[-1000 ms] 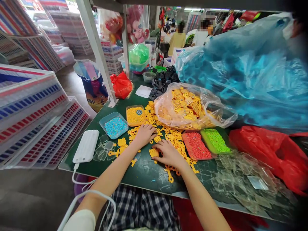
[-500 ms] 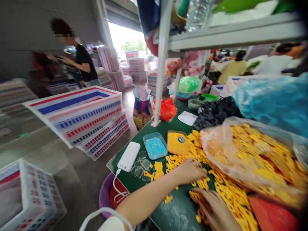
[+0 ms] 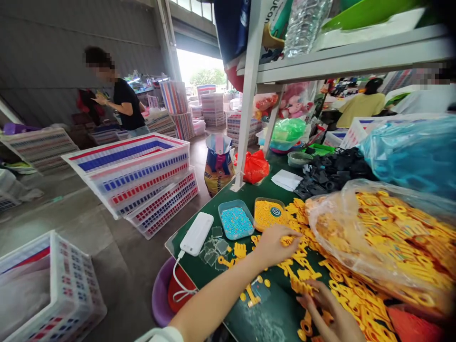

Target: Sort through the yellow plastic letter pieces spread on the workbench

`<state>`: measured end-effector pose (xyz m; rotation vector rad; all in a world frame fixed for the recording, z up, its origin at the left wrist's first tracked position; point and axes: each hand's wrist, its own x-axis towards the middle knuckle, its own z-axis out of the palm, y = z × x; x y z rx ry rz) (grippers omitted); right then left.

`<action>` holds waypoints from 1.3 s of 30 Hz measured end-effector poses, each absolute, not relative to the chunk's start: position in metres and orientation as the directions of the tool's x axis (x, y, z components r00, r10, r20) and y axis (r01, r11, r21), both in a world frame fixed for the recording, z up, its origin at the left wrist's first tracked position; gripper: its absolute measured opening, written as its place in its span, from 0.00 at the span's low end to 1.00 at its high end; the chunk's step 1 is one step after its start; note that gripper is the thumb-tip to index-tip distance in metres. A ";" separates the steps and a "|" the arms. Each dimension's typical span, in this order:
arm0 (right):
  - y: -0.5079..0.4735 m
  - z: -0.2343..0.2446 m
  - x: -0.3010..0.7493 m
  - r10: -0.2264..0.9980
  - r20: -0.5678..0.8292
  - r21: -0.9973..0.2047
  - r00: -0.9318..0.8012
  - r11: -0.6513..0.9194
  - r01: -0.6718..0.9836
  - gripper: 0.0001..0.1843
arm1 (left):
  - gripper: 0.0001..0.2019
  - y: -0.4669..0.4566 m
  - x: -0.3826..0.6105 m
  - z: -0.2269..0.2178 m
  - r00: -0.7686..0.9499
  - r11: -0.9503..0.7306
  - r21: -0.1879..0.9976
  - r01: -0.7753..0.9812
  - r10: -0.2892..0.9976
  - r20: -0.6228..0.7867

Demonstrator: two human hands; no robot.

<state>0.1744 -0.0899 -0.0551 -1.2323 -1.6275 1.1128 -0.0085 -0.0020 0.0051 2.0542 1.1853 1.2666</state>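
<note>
My left hand (image 3: 276, 244) lies palm down on a heap of loose yellow plastic parts (image 3: 302, 263) on the green table (image 3: 274, 313), its fingers curled over some of them near the tray of yellow beads (image 3: 268, 213). My right hand (image 3: 329, 308) rests at the bottom edge with fingers spread among more yellow parts, holding nothing that I can make out. A clear bag full of yellow parts (image 3: 384, 232) sits just right of both hands. A tray of blue beads (image 3: 235, 221) stands left of the yellow tray.
A white power bank (image 3: 196, 233) with its cable and small clear squares (image 3: 213, 247) lie at the table's left corner. Black parts (image 3: 331, 173), a red bag (image 3: 255, 167) and a blue bag (image 3: 413, 152) sit behind. Striped crates (image 3: 142, 178) stand left; a person in black stands beyond.
The view has swung up and to the left, bringing the floor, crates and a standing person into sight. My left hand slid right onto the yellow heap; my right hand spread out.
</note>
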 end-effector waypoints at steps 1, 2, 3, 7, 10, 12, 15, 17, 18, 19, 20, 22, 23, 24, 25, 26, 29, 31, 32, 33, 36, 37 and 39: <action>-0.091 -0.053 0.169 0.992 0.041 -0.981 -0.119 0.062 0.185 0.26 | 0.10 -0.003 -0.013 0.007 0.139 -0.476 0.810 0.343 0.878 0.458; -0.090 -0.051 0.165 0.999 -0.009 -0.996 -0.033 -0.006 0.088 0.30 | 0.10 -0.003 -0.016 0.008 0.112 -0.440 0.853 0.281 0.898 0.426; -0.089 -0.048 0.161 0.998 -0.064 -0.998 0.030 -0.064 0.001 0.33 | 0.12 -0.004 -0.019 0.009 0.117 -0.419 0.875 0.242 0.908 0.403; -0.084 -0.032 0.154 0.964 -0.247 -0.937 0.096 -0.213 -0.276 0.38 | 0.12 -0.013 -0.016 0.011 0.248 -0.425 0.889 0.169 0.891 0.379; -0.083 -0.017 0.153 0.943 -0.291 -0.867 0.164 -0.188 -0.461 0.34 | 0.08 -0.025 -0.006 0.011 0.412 -0.569 0.809 0.146 0.779 0.473; -0.083 -0.009 0.152 0.929 -0.308 -0.817 0.205 -0.148 -0.557 0.30 | 0.08 -0.029 -0.001 0.008 0.493 -0.707 0.687 0.170 0.664 0.561; -0.083 0.001 0.151 0.935 -0.308 -0.758 0.178 -0.128 -0.639 0.24 | 0.10 -0.028 0.002 0.002 0.543 -0.847 0.473 0.242 0.522 0.658; -0.084 0.005 0.151 0.945 -0.290 -0.729 0.152 -0.116 -0.674 0.20 | 0.11 -0.026 0.003 -0.001 0.539 -0.882 0.364 0.298 0.471 0.698; -0.085 0.006 0.151 0.948 -0.284 -0.714 0.144 -0.109 -0.692 0.19 | 0.12 -0.026 0.004 -0.001 0.535 -0.885 0.330 0.327 0.461 0.708; -0.086 0.006 0.151 0.949 -0.286 -0.697 0.136 -0.108 -0.709 0.18 | 0.13 -0.027 0.005 -0.001 0.535 -0.885 0.303 0.355 0.458 0.710; -0.087 0.006 0.151 0.947 -0.296 -0.679 0.129 -0.113 -0.726 0.17 | 0.13 -0.029 0.006 -0.001 0.542 -0.884 0.277 0.377 0.454 0.707; -0.087 0.003 0.152 0.937 -0.329 -0.648 0.120 -0.131 -0.750 0.16 | 0.14 -0.033 0.010 -0.001 0.569 -0.883 0.229 0.409 0.443 0.693; -0.086 0.002 0.152 0.932 -0.343 -0.637 0.116 -0.140 -0.758 0.16 | 0.15 -0.035 0.011 0.000 0.583 -0.883 0.207 0.421 0.438 0.685; -0.085 0.000 0.152 0.929 -0.353 -0.630 0.111 -0.148 -0.762 0.15 | 0.15 -0.036 0.013 0.000 0.596 -0.885 0.188 0.426 0.431 0.678; -0.085 -0.001 0.152 0.928 -0.359 -0.625 0.101 -0.158 -0.765 0.14 | 0.16 -0.038 0.014 0.000 0.609 -0.889 0.174 0.424 0.421 0.672; -0.084 -0.002 0.152 0.928 -0.362 -0.620 0.086 -0.171 -0.766 0.14 | 0.16 -0.038 0.015 0.000 0.622 -0.897 0.167 0.411 0.409 0.668; -0.083 0.000 0.152 0.928 -0.372 -0.599 0.024 -0.220 -0.770 0.12 | 0.17 -0.038 0.015 0.001 0.629 -0.921 0.194 0.337 0.374 0.681; -0.083 0.004 0.151 0.926 -0.376 -0.585 -0.030 -0.263 -0.767 0.09 | 0.17 -0.035 0.014 0.002 0.594 -0.926 0.232 0.299 0.371 0.714; -0.083 0.006 0.151 0.925 -0.376 -0.578 -0.062 -0.286 -0.764 0.08 | 0.17 -0.034 0.013 0.003 0.575 -0.926 0.250 0.282 0.371 0.729; -0.083 0.008 0.151 0.924 -0.372 -0.572 -0.092 -0.306 -0.761 0.08 | 0.18 -0.033 0.012 0.003 0.563 -0.928 0.265 0.260 0.369 0.740; -0.083 0.009 0.152 0.924 -0.356 -0.559 -0.138 -0.329 -0.761 0.08 | 0.18 -0.031 0.011 0.004 0.579 -0.936 0.303 0.179 0.349 0.736; -0.084 0.008 0.152 0.927 -0.349 -0.560 -0.135 -0.322 -0.763 0.08 | 0.18 -0.030 0.011 0.004 0.593 -0.934 0.318 0.162 0.349 0.725; -0.084 0.007 0.151 0.935 -0.332 -0.572 -0.121 -0.302 -0.762 0.09 | 0.19 -0.029 0.010 0.004 0.620 -0.923 0.346 0.166 0.371 0.692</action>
